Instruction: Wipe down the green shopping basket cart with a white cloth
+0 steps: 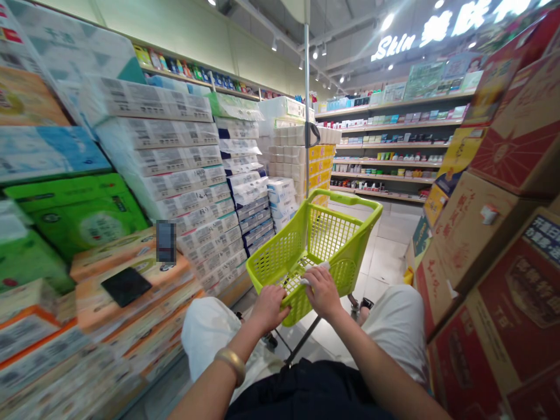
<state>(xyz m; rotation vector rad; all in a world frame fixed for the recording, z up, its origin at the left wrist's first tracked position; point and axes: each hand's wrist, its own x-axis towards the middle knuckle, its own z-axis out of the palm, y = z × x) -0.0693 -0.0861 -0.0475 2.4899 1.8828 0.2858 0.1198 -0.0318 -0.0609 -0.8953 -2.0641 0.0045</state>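
Observation:
A lime-green plastic shopping cart basket (332, 239) stands in front of me in a store aisle, and it looks empty. My left hand (268, 307) is wrapped round the near rim of the basket; a gold bangle sits on that wrist. Beside it, my right hand (322, 290) is closed on the same near rim, with a small white slip of paper (315, 269) pinned under its fingers. My knees in white trousers show below the basket.
Stacked packs of tissue and toilet paper (175, 169) wall the left side, with a black phone-like slab (126, 286) lying on an orange pack. Red and brown cartons (494, 233) rise on the right. Shelves of bottles (394, 146) stand beyond the tiled floor (389, 251).

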